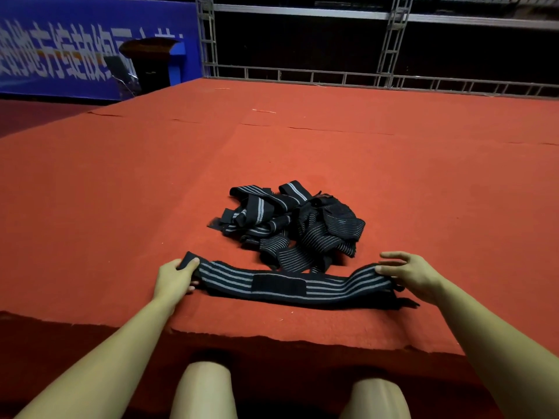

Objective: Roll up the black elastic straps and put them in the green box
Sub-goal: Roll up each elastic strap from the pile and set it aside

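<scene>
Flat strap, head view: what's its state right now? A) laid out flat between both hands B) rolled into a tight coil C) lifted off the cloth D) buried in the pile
A: the flat strap lies stretched on the red cloth, left hand gripping one end, right hand with fingers on the other, in front of the pile of straps.

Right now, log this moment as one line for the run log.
stage: strap laid flat, unrolled | left hand: grips left end | right hand: rests on right end | pile: behind | green box: not in view
</scene>
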`<action>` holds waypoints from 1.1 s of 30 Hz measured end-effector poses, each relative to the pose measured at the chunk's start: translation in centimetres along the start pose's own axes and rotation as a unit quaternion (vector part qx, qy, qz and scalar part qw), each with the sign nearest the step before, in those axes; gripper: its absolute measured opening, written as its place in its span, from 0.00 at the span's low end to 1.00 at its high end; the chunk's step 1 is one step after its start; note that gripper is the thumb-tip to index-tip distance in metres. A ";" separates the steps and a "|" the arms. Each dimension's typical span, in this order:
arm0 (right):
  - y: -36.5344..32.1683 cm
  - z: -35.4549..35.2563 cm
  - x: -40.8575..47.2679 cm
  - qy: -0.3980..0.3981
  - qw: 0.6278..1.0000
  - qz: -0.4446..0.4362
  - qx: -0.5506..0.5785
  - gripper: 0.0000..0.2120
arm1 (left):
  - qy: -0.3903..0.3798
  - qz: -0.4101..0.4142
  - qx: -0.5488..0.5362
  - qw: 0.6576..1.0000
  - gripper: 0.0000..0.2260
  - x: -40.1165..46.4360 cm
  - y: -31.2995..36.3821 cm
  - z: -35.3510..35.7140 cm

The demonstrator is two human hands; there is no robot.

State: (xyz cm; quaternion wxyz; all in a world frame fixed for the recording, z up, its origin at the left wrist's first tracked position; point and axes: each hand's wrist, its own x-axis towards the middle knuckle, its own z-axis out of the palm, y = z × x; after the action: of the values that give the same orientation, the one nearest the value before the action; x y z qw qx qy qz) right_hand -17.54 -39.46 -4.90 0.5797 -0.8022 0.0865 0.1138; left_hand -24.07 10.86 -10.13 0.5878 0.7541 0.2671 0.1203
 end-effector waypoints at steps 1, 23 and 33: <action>-0.1 -0.1 -0.1 -0.002 1.000 0.006 -0.006 0.19 | -0.002 0.002 0.005 1.000 0.09 0.1 -0.1 -0.2; -9.6 10.9 -0.7 -0.372 0.925 -0.057 0.052 0.25 | -0.296 0.094 -0.187 0.932 0.04 -8.1 13.4 10.5; -13.2 11.0 5.2 0.117 0.957 -0.155 0.214 0.15 | -0.130 0.153 0.071 0.977 0.07 -1.1 7.2 11.1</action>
State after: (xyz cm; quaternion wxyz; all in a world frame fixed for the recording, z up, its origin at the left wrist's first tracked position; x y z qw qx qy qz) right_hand -9.87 -24.89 2.35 0.7344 -0.6705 0.0503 -0.0930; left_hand -17.58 -0.08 -6.27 0.5373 0.8348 0.0782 0.0905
